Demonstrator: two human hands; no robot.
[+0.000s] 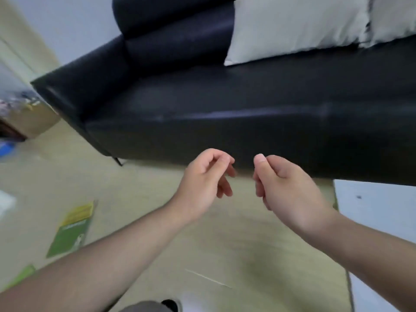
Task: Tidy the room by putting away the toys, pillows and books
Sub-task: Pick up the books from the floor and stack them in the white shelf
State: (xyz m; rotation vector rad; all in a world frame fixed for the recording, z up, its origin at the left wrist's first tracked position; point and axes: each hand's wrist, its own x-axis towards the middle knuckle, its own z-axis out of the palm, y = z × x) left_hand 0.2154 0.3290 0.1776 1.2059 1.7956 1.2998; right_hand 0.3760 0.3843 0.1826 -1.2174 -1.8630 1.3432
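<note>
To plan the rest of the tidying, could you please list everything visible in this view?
sofa: one, black, across the middle
pillows: two, off-white, side by side on the sofa seat, upper right
book: one, green and yellow, lying flat, lower left
green item: one, cut off at the lower left edge, too little shown to identify
rug: one, beige, under the arms, edge at right
clutter: blurred, mixed colours, far left beside the sofa arm
left grip: one bare hand, empty, fingers loosely curled, before the sofa front
right grip: one bare hand, empty, fingers loosely curled, beside the left
</note>
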